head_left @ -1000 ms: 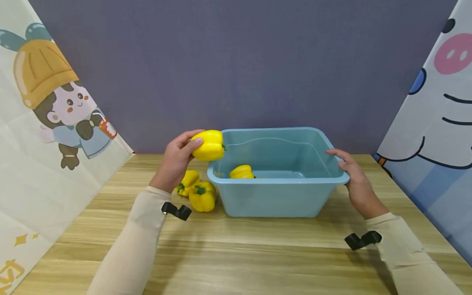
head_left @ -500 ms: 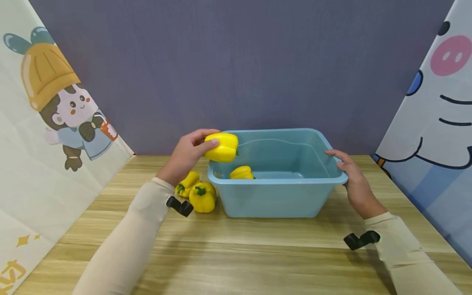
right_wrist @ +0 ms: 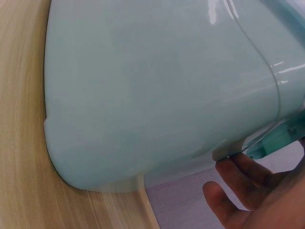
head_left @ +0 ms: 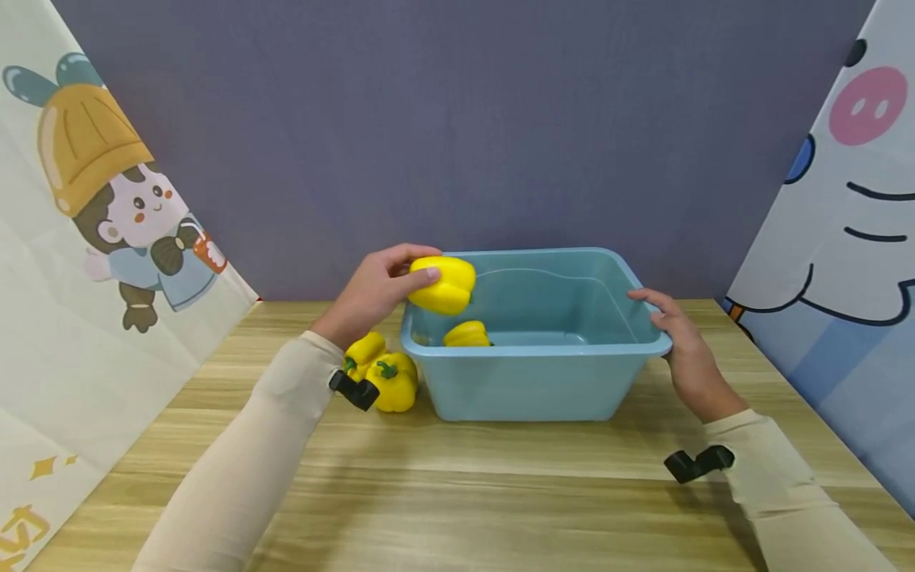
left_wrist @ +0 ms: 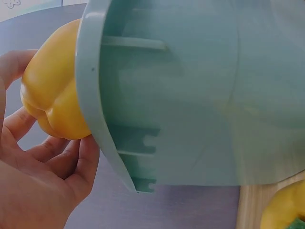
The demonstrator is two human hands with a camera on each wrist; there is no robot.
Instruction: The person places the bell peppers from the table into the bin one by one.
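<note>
My left hand [head_left: 382, 287] holds a yellow bell pepper [head_left: 445, 286] between thumb and fingers, above the left end of a blue plastic bin [head_left: 529, 385]. The left wrist view shows this pepper [left_wrist: 55, 86] partly behind the bin's rim [left_wrist: 90, 71]. Inside the bin, near its left end, lies another yellow bell pepper [head_left: 467, 334]. At the opposite end my right hand [head_left: 682, 349] grips the rim. The right wrist view has its fingers [right_wrist: 238, 183] under the rim against the outer wall; the thumb is out of sight there.
Two more yellow bell peppers, one in front [head_left: 393, 383] and one behind [head_left: 366, 351], sit on the wooden table [head_left: 457, 492] left of the bin. A grey-purple panel [head_left: 457, 127] rises behind. Printed cloths flank the table on both sides.
My left hand has carried the bell pepper rightward, from beside the bin's left rim to over the bin. The right hand stays on the rim, and the other peppers lie as before.
</note>
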